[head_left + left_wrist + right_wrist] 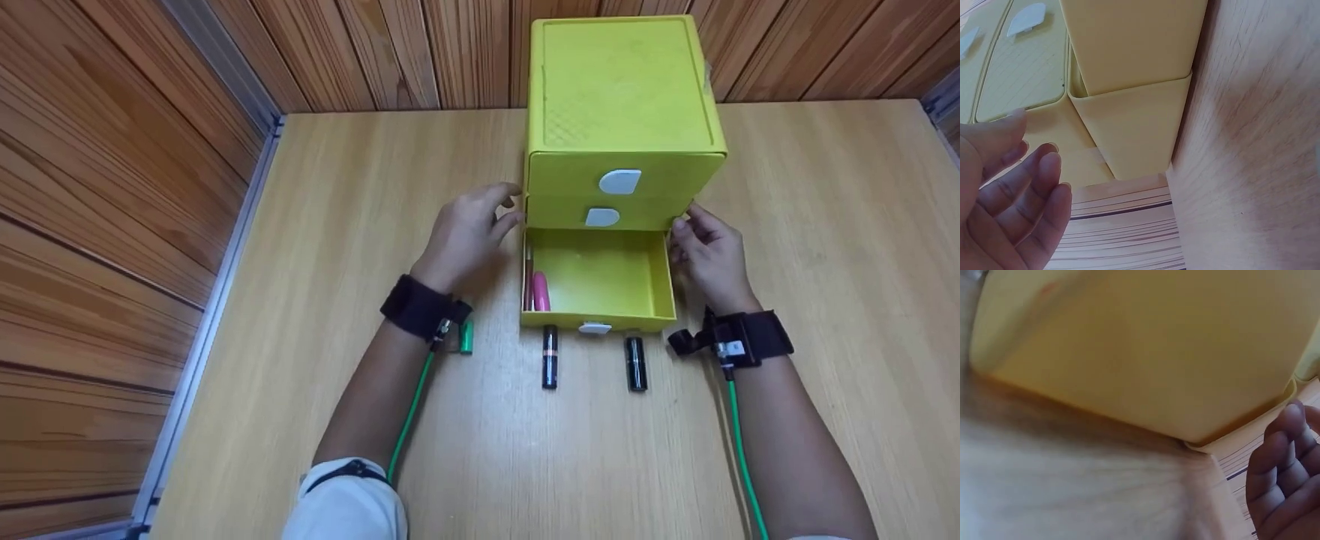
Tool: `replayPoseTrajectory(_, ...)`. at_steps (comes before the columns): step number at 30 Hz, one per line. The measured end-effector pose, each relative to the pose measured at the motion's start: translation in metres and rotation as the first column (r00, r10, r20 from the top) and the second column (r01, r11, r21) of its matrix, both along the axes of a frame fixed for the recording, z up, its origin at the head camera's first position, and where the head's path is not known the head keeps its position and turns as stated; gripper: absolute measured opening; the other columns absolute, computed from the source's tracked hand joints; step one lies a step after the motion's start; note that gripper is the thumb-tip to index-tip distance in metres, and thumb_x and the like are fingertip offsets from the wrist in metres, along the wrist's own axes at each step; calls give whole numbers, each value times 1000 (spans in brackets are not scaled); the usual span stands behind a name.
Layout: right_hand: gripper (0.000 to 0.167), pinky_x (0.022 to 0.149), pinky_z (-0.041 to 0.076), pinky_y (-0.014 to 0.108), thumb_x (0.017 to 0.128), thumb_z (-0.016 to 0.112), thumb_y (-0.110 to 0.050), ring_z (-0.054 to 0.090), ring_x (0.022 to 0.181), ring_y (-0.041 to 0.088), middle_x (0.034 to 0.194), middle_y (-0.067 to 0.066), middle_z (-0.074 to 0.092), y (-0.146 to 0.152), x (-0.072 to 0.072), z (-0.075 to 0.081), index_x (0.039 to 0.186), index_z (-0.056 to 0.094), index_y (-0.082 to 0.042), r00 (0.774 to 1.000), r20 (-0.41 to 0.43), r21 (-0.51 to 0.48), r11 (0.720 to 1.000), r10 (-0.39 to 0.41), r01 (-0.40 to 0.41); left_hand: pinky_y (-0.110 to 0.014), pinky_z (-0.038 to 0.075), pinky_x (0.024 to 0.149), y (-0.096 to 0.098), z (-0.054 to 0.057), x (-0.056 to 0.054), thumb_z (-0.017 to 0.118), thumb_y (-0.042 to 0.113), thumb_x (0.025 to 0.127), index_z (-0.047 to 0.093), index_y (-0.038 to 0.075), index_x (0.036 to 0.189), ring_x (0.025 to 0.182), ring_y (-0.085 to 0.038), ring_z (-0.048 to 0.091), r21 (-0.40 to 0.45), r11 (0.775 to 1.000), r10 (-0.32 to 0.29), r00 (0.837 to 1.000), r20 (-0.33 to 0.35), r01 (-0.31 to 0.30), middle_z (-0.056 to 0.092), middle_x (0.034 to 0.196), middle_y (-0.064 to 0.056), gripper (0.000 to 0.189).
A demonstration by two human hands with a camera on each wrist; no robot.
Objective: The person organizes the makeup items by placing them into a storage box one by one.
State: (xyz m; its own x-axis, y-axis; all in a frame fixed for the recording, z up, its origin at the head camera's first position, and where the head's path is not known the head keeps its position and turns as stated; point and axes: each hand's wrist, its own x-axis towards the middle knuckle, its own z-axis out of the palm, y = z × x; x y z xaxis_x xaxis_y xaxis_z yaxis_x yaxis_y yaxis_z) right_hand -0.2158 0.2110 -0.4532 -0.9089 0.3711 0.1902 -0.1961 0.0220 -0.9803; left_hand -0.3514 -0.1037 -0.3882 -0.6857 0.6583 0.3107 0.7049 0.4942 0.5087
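A yellow drawer box [626, 86] stands on the table with its bottom drawer [600, 274] pulled out and the two upper drawers closed. My left hand [469, 229] is beside the box's left side, fingers loosely bent; in the left wrist view these fingers [1053, 169] hold nothing. At the right front edge of the box is my right hand [709, 251], its thumb near the corner. Bent fingers [1266, 467] show by the box's edge in the right wrist view; contact is unclear. Inside the drawer lie a pink tube [541, 291] and a thin brown stick [529, 281] along the left wall.
In front of the drawer lie a black tube with a copper-coloured band [550, 358] and another black tube [636, 365]. A small green item [466, 337] is by the left wrist strap. Wood-plank walls [465, 52] border the table. Green cables [739, 442] run along both forearms.
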Motion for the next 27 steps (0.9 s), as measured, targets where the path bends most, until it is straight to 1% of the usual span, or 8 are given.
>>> replayPoseTrajectory(6,36,43,40,22,97,61,-18,47,54,13,72,6,53,0,-3,-2,132,61,-11,998,56,141,989,33,-41,-16,48,68,-1,7,3,65,28,95,64,12,122,84,-7,63,-18,1000,10,1000,-23,-10,69,106,1,31)
replayPoseTrajectory(8,37,40,38,23,97,61,-19,45,52,13,70,5,52,0,-2,-4,133,61,-13,997,74,133,990,29,-39,-16,47,66,-1,8,6,64,29,95,64,11,121,81,-7,63,-18,1000,5,1000,-28,-6,69,105,1,31)
replayPoseTrajectory(12,37,36,34,23,95,63,-23,41,46,12,66,4,49,0,1,-6,131,63,-14,995,103,75,997,18,-26,-18,46,60,-2,8,13,62,31,97,62,12,125,72,-6,60,-24,1000,10,1000,-12,-10,68,103,1,35)
replayPoseTrajectory(15,38,36,34,22,95,64,-25,42,47,11,66,3,49,0,0,-5,131,63,-15,992,127,52,998,12,-19,-19,47,59,-10,5,17,62,31,97,61,10,126,70,-8,61,-39,999,9,1000,-20,-9,69,101,-1,36)
replayPoseTrajectory(18,38,36,35,21,94,64,-28,43,48,11,67,2,49,0,-1,-4,132,63,-18,988,155,65,998,0,-10,-20,49,59,-22,2,22,63,27,96,63,6,120,72,-11,65,-66,998,-14,998,-65,10,71,98,-4,32)
replayPoseTrajectory(22,38,36,34,21,95,63,-28,42,47,11,67,2,47,0,3,-4,132,63,-19,985,170,78,997,-16,3,-20,51,61,-40,-3,31,65,23,95,68,4,110,73,-13,67,-114,992,-67,986,-153,50,72,93,-5,24)
replayPoseTrajectory(25,38,37,34,21,95,63,-27,41,48,11,67,2,47,-1,4,-4,133,62,-20,985,170,96,995,-23,7,-21,51,59,-53,-7,39,67,21,94,71,4,101,69,-12,65,-146,987,-100,975,-198,72,70,85,-4,19)
replayPoseTrajectory(27,38,37,35,21,95,63,-28,41,48,11,68,2,47,-2,4,-3,132,62,-21,985,172,107,994,-30,11,-22,50,56,-60,-8,44,68,20,93,72,5,95,64,-11,61,-170,982,-114,971,-211,78,68,78,-2,16)
